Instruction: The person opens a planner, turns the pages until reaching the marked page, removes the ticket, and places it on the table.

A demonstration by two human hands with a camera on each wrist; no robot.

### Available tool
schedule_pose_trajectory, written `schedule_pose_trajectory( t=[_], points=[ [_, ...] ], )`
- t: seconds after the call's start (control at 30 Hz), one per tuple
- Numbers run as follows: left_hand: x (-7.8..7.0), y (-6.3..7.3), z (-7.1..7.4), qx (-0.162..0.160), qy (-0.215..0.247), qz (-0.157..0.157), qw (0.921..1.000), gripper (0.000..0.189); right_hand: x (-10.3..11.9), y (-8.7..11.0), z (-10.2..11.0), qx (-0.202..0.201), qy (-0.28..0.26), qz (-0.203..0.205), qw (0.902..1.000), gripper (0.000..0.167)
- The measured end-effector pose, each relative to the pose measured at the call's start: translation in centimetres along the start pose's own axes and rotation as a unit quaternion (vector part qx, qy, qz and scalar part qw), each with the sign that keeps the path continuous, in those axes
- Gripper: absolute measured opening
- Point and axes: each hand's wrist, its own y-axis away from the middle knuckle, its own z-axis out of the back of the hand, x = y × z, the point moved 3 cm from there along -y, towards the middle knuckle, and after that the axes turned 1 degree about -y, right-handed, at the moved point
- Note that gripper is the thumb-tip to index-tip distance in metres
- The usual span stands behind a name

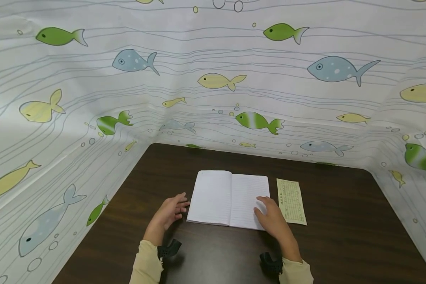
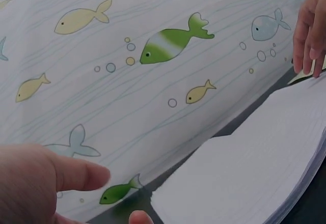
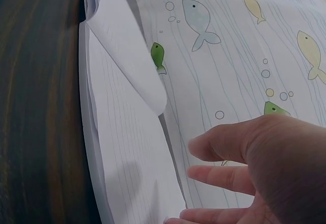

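Observation:
An open notebook point(image 1: 213, 197) with ruled white pages lies flat on the dark table. My left hand point(image 1: 169, 212) is beside its left edge, fingers loosely bent and holding nothing. Over the right page, near its outer edge, my right hand point(image 1: 271, 217) has its fingers spread, with the thumb apart and nothing gripped. In the right wrist view the lower fingertips point(image 3: 191, 215) of that hand are right at the page edge. A yellow-green printed slip of paper point(image 1: 292, 202) lies just right of the notebook.
The dark brown table point(image 1: 344, 221) is enclosed at the back and sides by a white sheet point(image 1: 213, 106) printed with fish. Both wrists wear black bands point(image 1: 271, 263) below cream sleeves point(image 1: 147, 262).

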Motion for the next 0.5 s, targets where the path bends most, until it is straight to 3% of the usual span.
schedule_pose_trajectory(
  t=[0.3, 0.43, 0.5],
  points=[
    [0.5, -0.7, 0.0, 0.009, 0.027, 0.004, 0.9996, 0.045, -0.3, 0.1, 0.1, 0.000, -0.004, 0.003, 1.0000, 0.043],
    [0.2, -0.7, -0.8, 0.002, 0.031, -0.030, 0.9991, 0.043, -0.4, 0.0, 0.1, -0.001, 0.001, 0.004, 1.0000, 0.042],
    [-0.2, -0.6, -1.5, 0.007, 0.029, -0.069, 0.9972, 0.048, -0.4, 0.0, 0.0, -0.001, -0.001, 0.006, 1.0000, 0.042]
  ],
)
